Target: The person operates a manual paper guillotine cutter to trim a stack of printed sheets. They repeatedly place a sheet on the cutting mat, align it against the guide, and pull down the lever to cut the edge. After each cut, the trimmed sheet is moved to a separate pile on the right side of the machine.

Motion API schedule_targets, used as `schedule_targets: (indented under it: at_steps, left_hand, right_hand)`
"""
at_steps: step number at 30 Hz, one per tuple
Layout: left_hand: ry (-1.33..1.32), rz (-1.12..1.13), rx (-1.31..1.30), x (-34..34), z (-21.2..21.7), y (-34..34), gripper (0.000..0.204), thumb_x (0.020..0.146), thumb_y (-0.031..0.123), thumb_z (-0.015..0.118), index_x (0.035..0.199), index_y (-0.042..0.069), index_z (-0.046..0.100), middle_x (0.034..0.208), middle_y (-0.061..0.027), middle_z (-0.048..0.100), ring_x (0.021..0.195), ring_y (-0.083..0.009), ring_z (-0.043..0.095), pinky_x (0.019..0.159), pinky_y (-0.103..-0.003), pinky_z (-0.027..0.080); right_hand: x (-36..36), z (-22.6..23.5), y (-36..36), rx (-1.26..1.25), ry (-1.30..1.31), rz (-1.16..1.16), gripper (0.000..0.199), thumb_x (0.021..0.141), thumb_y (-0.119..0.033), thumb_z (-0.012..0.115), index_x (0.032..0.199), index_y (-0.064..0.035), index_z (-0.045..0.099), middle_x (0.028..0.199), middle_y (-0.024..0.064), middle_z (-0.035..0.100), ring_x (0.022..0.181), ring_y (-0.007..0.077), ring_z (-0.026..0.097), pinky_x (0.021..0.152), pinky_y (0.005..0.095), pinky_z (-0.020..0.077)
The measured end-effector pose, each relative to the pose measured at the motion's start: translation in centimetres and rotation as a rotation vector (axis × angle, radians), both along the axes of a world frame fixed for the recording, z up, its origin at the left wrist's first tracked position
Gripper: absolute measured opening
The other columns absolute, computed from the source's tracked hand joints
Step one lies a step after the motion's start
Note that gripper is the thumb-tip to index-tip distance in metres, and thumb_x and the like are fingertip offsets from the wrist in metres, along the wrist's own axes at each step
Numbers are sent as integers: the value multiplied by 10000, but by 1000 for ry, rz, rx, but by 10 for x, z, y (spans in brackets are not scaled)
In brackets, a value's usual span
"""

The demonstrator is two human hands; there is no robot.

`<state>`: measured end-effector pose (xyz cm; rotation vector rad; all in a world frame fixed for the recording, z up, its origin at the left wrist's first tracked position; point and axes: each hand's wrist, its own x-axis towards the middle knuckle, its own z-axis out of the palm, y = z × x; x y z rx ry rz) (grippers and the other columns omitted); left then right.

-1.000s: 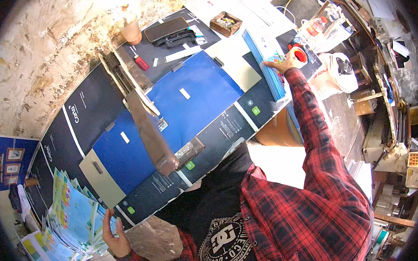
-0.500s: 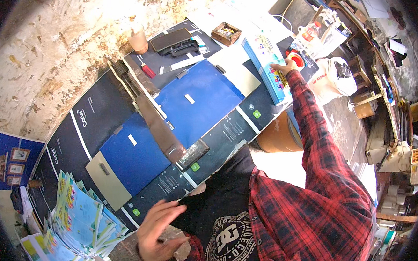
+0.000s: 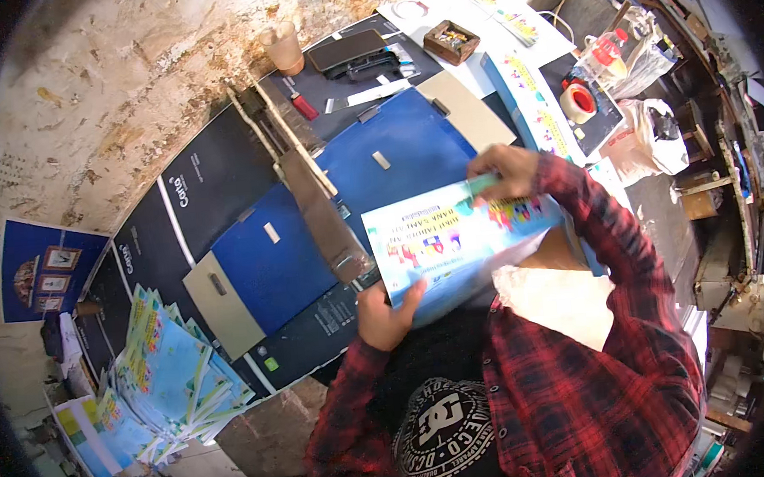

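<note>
A printed sheet (image 3: 436, 251), pale blue with colourful figures, is held between my hands over the near edge of the right blue board (image 3: 388, 136). My left hand (image 3: 386, 316) grips its lower left corner, the thumb lying on the printed face. At the upper right edge my right hand (image 3: 509, 175) pinches the sheet, with fingers curled in. The sheet bows down toward my shirt. A stack of similar sheets (image 3: 527, 95) lies beyond my right hand. Left of the brown bar (image 3: 314, 217) is a second blue board (image 3: 278, 268) with a grey strip (image 3: 221, 316).
Fanned printed sheets (image 3: 160, 360) are piled at the left. Along the back stand a cup (image 3: 285, 52), a phone (image 3: 347, 50), a red-handled tool (image 3: 304, 107) and a small wooden box (image 3: 451, 42). A tape roll (image 3: 578, 102) and plastic bag (image 3: 645, 140) are at the right.
My right hand has come back from the stack with a printed sheet. My left hand has moved up and right from near my body and taken the sheet's corner.
</note>
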<state>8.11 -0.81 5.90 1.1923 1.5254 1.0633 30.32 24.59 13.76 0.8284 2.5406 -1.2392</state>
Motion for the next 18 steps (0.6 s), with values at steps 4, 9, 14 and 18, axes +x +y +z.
schedule_targets:
  at_steps: [4, 9, 14, 18]
  left_hand:
    - [-790, 375, -193, -5, -40, 18, 397, 976, 213, 590, 1302, -10, 548, 1196, -103, 637, 1074, -185, 616, 883, -336, 505]
    - [-905, 526, -125, -52, -79, 39, 508, 1021, 296, 515, 1395, -37, 427, 1321, -181, 569, 1138, -274, 609, 958, -404, 510]
    - [-757, 269, -150, -142, -119, 13, 565, 1041, 357, 437, 1460, -10, 338, 1424, -187, 482, 1283, -306, 507, 1067, -467, 425]
    - [-904, 436, -181, -120, -90, 56, 539, 1042, 350, 441, 1417, -33, 388, 1403, -188, 510, 1269, -307, 525, 1070, -461, 419]
  right_hand:
    - [-83, -43, 29, 375, -100, 107, 350, 724, -372, 805, 982, -151, 724, 857, 84, 726, 863, 260, 698, 894, 463, 413]
    - [-145, -67, 28, 744, 65, -42, 481, 754, -386, 767, 1163, -161, 652, 1233, 69, 621, 1164, 244, 571, 984, 513, 348]
    - [-138, -90, -47, 745, 267, -320, 599, 812, -459, 708, 1313, -161, 573, 1393, 114, 510, 1339, 279, 434, 1076, 552, 316]
    - [-145, -124, -49, 780, 281, -392, 633, 914, -545, 566, 1367, -104, 525, 1449, 143, 460, 1383, 317, 382, 1153, 536, 234]
